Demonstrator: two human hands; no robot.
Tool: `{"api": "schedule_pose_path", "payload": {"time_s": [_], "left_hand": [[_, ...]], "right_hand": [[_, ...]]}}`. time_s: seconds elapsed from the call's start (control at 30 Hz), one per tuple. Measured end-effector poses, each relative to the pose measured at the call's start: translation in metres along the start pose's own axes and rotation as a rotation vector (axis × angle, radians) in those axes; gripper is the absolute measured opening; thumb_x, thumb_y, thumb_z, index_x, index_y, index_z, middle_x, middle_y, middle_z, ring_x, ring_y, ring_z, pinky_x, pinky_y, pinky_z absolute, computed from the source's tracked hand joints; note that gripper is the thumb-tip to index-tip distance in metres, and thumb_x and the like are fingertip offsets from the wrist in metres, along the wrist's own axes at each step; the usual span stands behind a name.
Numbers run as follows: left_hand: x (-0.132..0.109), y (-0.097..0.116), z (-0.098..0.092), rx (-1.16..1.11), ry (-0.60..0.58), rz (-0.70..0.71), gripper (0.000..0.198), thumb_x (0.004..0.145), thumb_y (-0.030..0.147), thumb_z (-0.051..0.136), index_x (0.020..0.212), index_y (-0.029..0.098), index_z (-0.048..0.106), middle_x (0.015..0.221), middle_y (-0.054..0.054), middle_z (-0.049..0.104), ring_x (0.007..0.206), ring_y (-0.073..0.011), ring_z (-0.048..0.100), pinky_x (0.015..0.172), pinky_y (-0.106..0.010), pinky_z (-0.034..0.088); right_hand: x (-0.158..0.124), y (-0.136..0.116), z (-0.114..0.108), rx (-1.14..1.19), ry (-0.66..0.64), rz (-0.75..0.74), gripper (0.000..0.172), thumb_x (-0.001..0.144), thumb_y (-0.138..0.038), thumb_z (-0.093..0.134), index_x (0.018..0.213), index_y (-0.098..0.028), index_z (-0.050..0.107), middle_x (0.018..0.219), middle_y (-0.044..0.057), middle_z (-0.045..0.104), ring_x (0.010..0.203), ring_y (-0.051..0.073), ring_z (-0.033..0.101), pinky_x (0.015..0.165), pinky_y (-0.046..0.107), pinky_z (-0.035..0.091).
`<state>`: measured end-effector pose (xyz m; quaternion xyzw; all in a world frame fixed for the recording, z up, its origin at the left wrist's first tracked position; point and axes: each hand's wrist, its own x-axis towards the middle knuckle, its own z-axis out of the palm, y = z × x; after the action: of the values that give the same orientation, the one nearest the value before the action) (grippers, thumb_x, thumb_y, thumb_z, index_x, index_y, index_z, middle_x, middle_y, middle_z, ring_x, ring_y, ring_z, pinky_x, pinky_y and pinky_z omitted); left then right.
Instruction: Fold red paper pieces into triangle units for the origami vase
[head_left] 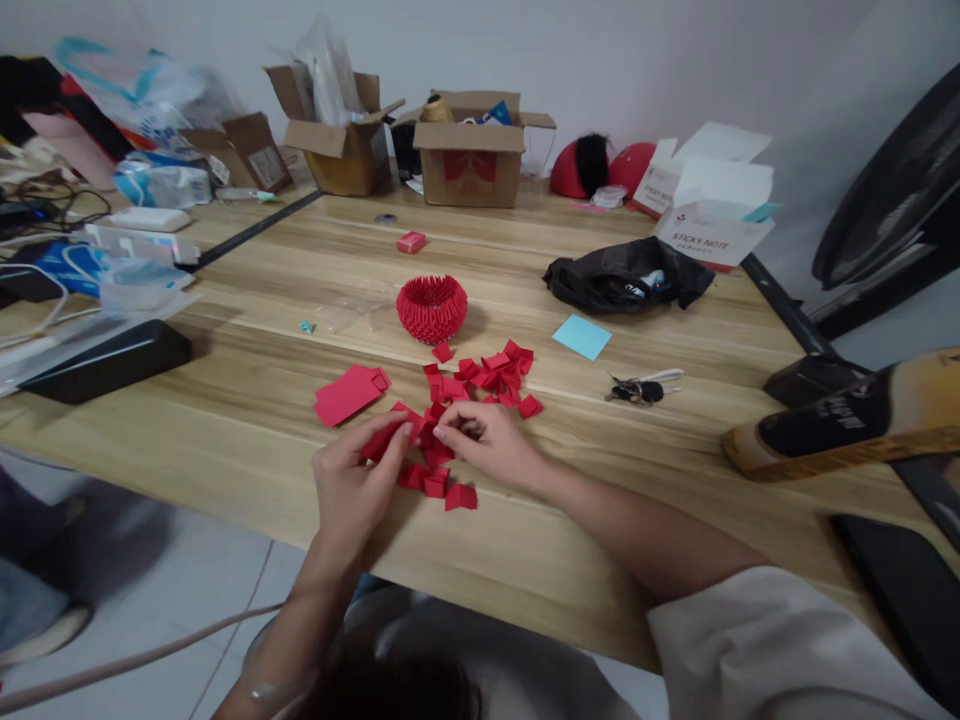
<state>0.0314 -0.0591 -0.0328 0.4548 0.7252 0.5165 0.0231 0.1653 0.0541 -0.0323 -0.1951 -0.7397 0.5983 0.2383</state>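
Note:
My left hand (360, 470) pinches a red paper piece (385, 436) between thumb and fingers, low over the table. Just to its right, my right hand (480, 437) has its thumb and fingertips closed at the paper's right side; what they hold is too small to tell. Small folded red papers (495, 372) lie scattered around and behind both hands, some nearer the front edge. A stack of flat red paper (345, 396) lies left of my left hand. Behind the scattered pieces stands a round red bowl of folded paper (432, 312).
A blue paper sheet (582, 337), keys (643, 388) and a black bag (626, 275) lie to the right, near a large bottle (840, 420). Cardboard boxes (472, 165) stand at the back. A black case (112, 362) sits at the left; a person's leg (30, 570) shows beyond the table.

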Motion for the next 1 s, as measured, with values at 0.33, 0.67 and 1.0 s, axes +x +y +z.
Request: {"api": "schedule_pose_path", "payload": {"time_s": [0.33,0.67,1.0], "left_hand": [[0.0018,-0.0004,-0.0004,0.0,-0.086,0.058,0.019,0.083,0.028,0.063,0.097,0.022,0.074,0.098,-0.004,0.075,0.085,-0.0202,0.072,0.078,-0.03,0.058],[-0.0002,-0.0008,0.0,-0.018,-0.037,0.019,0.021,0.083,0.03,0.062,0.099,0.021,0.074,0.097,-0.005,0.075,0.082,-0.0195,0.072,0.07,-0.027,0.058],[0.0025,0.002,-0.0005,0.02,-0.207,0.065,0.026,0.081,0.034,0.064,0.1,0.019,0.074,0.094,-0.007,0.076,0.076,-0.021,0.072,0.073,-0.033,0.059]], "right_hand": [[0.0006,0.0043,0.0,0.018,-0.016,0.005,0.009,0.082,-0.021,0.063,0.08,-0.013,0.067,0.072,0.001,0.063,0.06,0.009,0.051,0.057,0.021,0.04],[0.0008,0.0054,0.0007,0.099,-0.021,0.025,0.003,0.078,-0.016,0.066,0.078,-0.014,0.064,0.073,0.001,0.063,0.06,0.009,0.053,0.058,0.022,0.041],[0.0013,0.0035,0.001,0.105,0.015,0.021,0.006,0.079,-0.019,0.065,0.076,-0.014,0.063,0.07,-0.001,0.06,0.061,0.009,0.053,0.058,0.021,0.042]]}}
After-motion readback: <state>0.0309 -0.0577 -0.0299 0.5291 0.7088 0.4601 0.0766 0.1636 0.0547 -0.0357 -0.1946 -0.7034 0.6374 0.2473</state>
